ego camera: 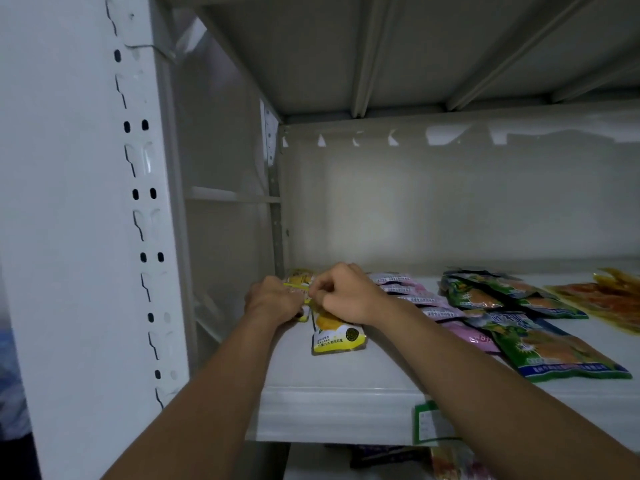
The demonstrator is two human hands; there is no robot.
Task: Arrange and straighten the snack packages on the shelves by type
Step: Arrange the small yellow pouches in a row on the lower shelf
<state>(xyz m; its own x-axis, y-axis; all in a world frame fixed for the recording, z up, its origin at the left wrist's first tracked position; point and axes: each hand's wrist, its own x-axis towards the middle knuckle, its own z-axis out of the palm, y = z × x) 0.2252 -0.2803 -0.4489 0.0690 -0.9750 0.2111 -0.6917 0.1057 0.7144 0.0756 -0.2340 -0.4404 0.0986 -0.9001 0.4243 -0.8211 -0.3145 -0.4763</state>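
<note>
Yellow snack packs lie in a short row at the far left of the white shelf, running back toward the rear wall. My left hand and my right hand are both closed on the yellow packs near the back of that row, fingers pinching their edges. The nearest yellow pack lies flat just in front of my hands. To the right lies a row of pink packs, overlapping one another. Further right are green packs in two loose rows, and orange-yellow packs at the right edge.
A white slotted upright post stands close on the left. The shelf above hangs low overhead. A green price tag is fixed on the shelf's front lip. More packages show on the shelf below.
</note>
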